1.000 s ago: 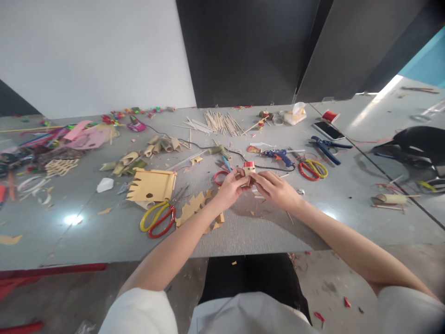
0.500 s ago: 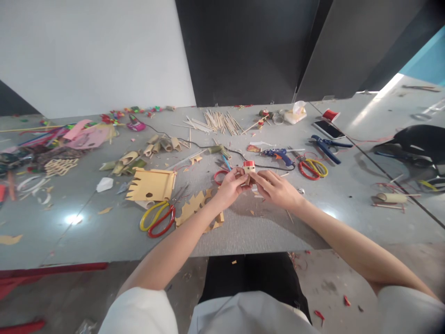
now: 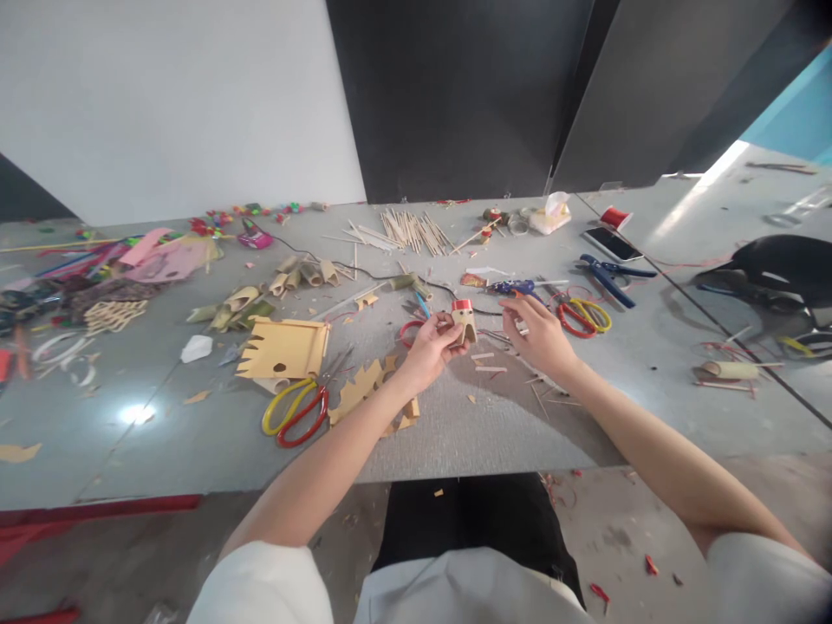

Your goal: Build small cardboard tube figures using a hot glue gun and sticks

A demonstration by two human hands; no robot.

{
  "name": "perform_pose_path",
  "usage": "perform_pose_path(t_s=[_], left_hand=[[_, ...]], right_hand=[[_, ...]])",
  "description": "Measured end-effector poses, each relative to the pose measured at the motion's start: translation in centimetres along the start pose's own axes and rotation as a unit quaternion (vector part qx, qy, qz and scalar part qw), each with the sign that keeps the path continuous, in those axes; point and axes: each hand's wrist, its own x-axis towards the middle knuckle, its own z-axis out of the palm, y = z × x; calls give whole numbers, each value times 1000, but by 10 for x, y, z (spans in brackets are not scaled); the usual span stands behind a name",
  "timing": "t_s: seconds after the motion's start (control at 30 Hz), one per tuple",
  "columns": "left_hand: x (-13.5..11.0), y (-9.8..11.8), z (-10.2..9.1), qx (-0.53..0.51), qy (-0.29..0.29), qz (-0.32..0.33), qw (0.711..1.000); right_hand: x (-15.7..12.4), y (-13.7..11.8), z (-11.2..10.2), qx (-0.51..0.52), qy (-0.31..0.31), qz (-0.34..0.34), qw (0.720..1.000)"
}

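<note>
Upright in my left hand (image 3: 434, 348) is a small bamboo tube piece (image 3: 465, 322) with a red band round its top, small dark holes and a cut-out at the bottom. The fingers and thumb pinch its left side. My right hand (image 3: 541, 336) is apart from the tube, its fingers loosely curved and spread with nothing seen between them. It is nearest the blue hot glue gun (image 3: 513, 287), and covers the gun's handle; touching or not, I cannot tell. Behind my left hand lie red-handled scissors (image 3: 409, 332), partly hidden. Thin sticks and scraps (image 3: 489, 368) lie between my hands.
Red-and-yellow scissors lie at the right (image 3: 586, 317), beside blue pliers (image 3: 608, 279) and a phone (image 3: 614, 243). More scissors (image 3: 302, 416) and a notched yellow board (image 3: 286, 347) lie left. Bamboo pieces (image 3: 239, 305) and a pile of sticks (image 3: 416, 230) are farther back. A black cord crosses the table.
My right hand has left the bamboo piece and moved right and up to the glue gun's handle. The left hand still holds the piece, now more exposed.
</note>
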Motion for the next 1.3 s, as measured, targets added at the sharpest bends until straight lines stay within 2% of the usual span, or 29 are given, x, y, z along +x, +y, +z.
perform_pose_path(t_s=[0.1,0.17,0.3,0.43,0.73,0.93,1.1,1.3], left_hand=[[1,-5,-1,26,16,13,999],[1,-9,1,38,28,30,998],[0,-15,5,65,37,64,995],[0,-19,5,103,31,68,992],[-1,-20,4,147,28,100,984],[-3,-14,2,225,6,129,966],[-2,-16,2,259,-3,122,958],[-3,-16,6,244,29,89,965]], right_hand=[[2,-6,3,57,22,66,996],[1,-17,10,114,13,112,987],[-3,-35,25,233,-25,200,951],[-5,-38,31,277,-22,249,928],[-8,-32,29,287,-41,251,924],[-5,-30,24,299,-12,252,920],[-3,-33,24,335,-28,254,907],[-2,-34,24,333,-46,258,906]])
